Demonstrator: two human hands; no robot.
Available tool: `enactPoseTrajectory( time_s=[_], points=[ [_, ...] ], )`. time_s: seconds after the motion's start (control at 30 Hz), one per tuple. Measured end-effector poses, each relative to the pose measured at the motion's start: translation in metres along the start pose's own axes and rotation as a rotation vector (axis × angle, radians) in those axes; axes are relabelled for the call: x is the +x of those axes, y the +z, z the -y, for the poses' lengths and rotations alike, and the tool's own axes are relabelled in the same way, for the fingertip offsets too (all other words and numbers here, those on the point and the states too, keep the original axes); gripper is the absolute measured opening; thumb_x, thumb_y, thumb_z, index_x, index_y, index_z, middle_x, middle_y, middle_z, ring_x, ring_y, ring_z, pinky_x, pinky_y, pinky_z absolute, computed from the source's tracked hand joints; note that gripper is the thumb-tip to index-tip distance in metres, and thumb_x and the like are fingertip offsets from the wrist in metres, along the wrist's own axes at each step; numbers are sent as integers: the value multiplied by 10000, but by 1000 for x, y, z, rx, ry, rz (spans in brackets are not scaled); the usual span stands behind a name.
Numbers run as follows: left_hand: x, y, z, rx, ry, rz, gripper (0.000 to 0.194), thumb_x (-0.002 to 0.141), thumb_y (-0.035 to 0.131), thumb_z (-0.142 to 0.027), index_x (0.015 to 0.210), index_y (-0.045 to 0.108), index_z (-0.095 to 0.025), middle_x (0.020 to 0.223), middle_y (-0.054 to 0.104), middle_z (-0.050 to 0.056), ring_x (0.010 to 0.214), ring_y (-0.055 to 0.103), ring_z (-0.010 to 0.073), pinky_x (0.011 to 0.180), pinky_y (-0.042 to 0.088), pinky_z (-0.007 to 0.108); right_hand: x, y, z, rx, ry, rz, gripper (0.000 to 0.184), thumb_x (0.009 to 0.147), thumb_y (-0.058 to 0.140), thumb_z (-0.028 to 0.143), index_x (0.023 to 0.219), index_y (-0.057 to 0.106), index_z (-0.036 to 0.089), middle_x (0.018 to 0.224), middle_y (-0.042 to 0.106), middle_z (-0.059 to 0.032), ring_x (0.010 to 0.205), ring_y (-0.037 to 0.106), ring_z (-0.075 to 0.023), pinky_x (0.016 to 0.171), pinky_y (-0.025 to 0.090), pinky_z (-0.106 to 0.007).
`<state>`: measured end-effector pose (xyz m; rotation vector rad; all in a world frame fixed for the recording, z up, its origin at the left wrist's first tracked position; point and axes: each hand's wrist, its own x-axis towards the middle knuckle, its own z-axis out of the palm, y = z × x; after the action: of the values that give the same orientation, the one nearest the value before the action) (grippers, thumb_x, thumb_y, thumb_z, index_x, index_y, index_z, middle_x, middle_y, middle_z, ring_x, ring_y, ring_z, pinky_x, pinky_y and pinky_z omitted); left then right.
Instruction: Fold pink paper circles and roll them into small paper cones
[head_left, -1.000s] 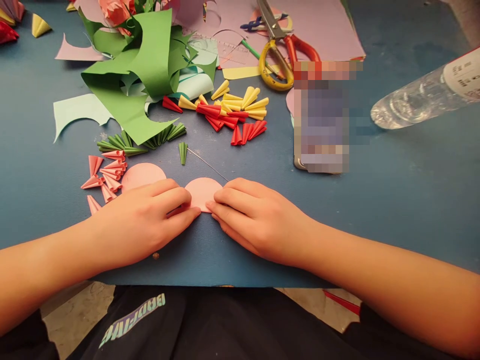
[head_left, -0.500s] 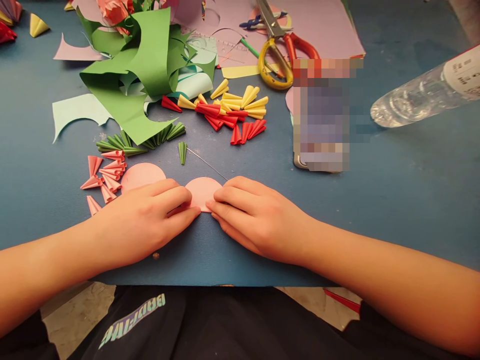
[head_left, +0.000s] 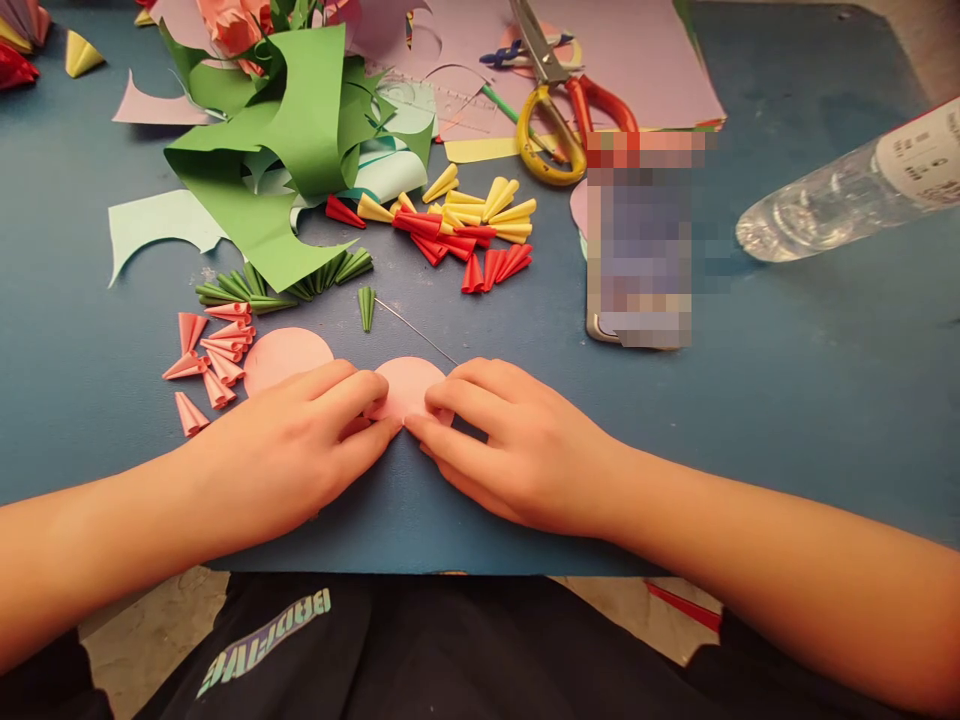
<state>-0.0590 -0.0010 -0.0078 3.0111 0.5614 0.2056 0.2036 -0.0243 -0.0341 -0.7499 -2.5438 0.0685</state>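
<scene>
A pink paper circle [head_left: 409, 388] lies on the blue table between my hands. My left hand [head_left: 311, 435] grips its left side, thumb at the near edge and fingers curled over the paper. From the right, my right hand [head_left: 517, 440] pinches the near edge, its thumb tip close to the left thumb and its index finger bent above the sheet. Partly under my left hand is a second pink paper circle [head_left: 285, 352]. A thin metal needle [head_left: 414, 330] runs from a rolled green paper cone [head_left: 366, 308] toward my right fingers, where its end is hidden.
Pink cones [head_left: 223, 352], green cones [head_left: 330, 272], red cones [head_left: 442, 240] and yellow cones [head_left: 499, 200] lie beyond my hands. Cut green paper [head_left: 307, 120], scissors [head_left: 555, 90], a blurred-out phone [head_left: 637, 250] and a plastic bottle [head_left: 825, 195] are farther off.
My right thumb has slid left along the near edge of the pink circle toward the left thumb. The right index finger has lifted and bent. My left hand has barely moved.
</scene>
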Motion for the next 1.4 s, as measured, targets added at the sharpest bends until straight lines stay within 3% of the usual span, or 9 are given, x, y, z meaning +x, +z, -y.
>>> enactPoseTrajectory(
  time_s=[0.27,0.5,0.77,0.9,1.03,1.17,1.3,1.4],
  points=[
    [-1,-4,-1,4,-32,33,284,1032,387,-115,1106,660,-141,1081,588,122,895,521,249,777,475,370,-1,1,8,-4,7,-47,178,928,729,144,1072,813,82,1002,770,-170,908,648,-310,701,536,-415],
    [0,-2,1,-21,-25,8,321,1044,376,-132,1098,692,-120,1066,598,123,877,517,244,776,488,378,3,-3,10,28,66,12,206,974,652,176,1053,806,63,1030,767,-189,960,683,-332,691,553,-430],
    [-1,-5,2,1,-28,-7,317,999,431,-50,960,744,-84,1050,677,144,928,602,247,832,553,363,1,-11,12,80,93,45,253,977,636,156,759,745,85,984,771,-191,980,751,-332,718,601,-431],
    [2,-10,4,-32,-58,-15,278,940,483,-28,827,728,-96,1023,714,152,869,629,241,781,564,363,-4,-9,8,76,87,-9,254,984,646,145,744,716,98,924,779,-164,1020,762,-325,744,621,-410],
    [3,-11,7,-83,-113,0,178,958,557,-135,855,701,-133,1046,715,134,879,639,244,801,561,389,-6,-4,-1,97,74,-90,229,983,680,179,767,693,105,854,747,-159,904,722,-283,789,624,-418],
    [4,-6,9,-111,-156,-39,156,991,626,-270,960,686,-130,1003,717,115,875,668,250,798,563,400,-4,-2,-6,108,130,-63,245,979,713,300,876,717,77,919,723,-196,889,643,-292,765,596,-454],
    [6,2,10,-112,-162,-94,384,1003,637,-243,1357,611,-97,1062,720,128,921,681,257,830,567,403,-3,0,-4,147,130,-46,134,1002,655,184,914,728,115,931,730,-140,873,594,-239,766,549,-399],
    [7,3,8,-147,-93,-193,330,994,647,-173,1322,637,-140,1025,708,102,848,646,209,761,540,345,-3,1,-1,144,71,-76,128,985,644,100,900,723,154,932,752,-79,879,584,-211,794,513,-376]
  ],
)
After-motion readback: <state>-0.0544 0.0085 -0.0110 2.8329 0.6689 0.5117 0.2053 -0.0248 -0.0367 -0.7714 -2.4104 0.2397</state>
